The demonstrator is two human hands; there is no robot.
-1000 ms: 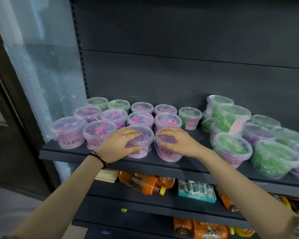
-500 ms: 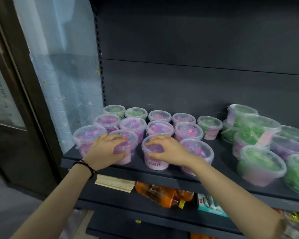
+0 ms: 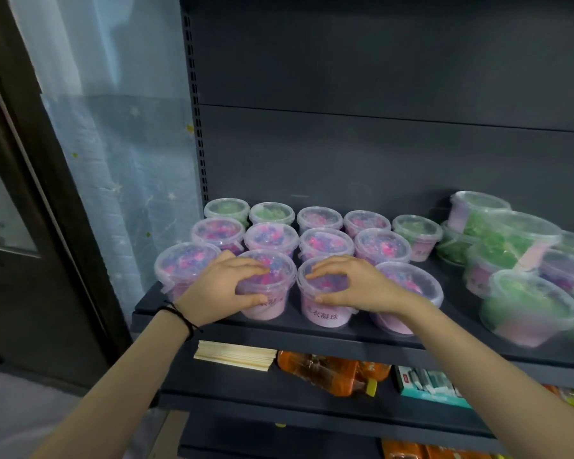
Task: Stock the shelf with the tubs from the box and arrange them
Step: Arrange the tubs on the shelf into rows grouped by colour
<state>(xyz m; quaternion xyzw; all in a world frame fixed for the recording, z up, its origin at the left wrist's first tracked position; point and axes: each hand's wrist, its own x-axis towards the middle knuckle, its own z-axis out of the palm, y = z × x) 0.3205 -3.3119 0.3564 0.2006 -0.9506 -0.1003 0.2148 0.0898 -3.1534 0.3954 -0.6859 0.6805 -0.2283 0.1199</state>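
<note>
My left hand point(image 3: 219, 286) grips the second tub point(image 3: 269, 309) of the front row, fingers curled over its clear lid and thumb against its pink side. My right hand point(image 3: 352, 286) clasps the third tub point(image 3: 327, 318) the same way, the two standing just beside each other near the front edge of the dark shelf point(image 3: 279, 331). Behind and around them the other small tubs point(image 3: 325, 241) stand upright in rows, pink and blue beads mostly, green at the back left. Larger tubs point(image 3: 527, 309) of green beads crowd the right end, some stacked and tilted. A black band point(image 3: 179, 316) circles my left wrist. On the shelf below lie wooden sticks point(image 3: 236, 354), orange packs point(image 3: 332, 371) and a teal box point(image 3: 428, 385).
</note>
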